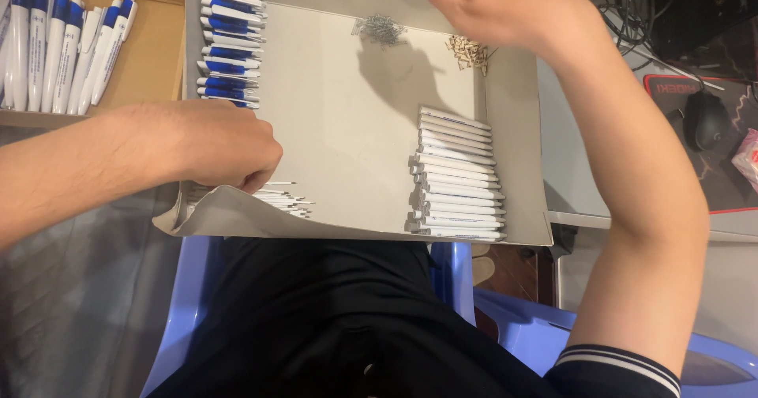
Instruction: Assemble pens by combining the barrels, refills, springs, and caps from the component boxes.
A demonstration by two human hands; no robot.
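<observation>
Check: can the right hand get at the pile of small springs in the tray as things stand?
Probably yes. The right hand hovers at the tray's far end, close beside the springs, with only bare tray floor between them; the left hand is off at the refills.

The scene is evenly and brightly lit from above; a soft shadow is cast mid-frame, and slight blur is seen at the top edge.

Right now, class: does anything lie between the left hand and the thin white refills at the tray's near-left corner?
Nothing visible: the left hand already has its fingertips on the refills inside the cardboard tray.
</observation>
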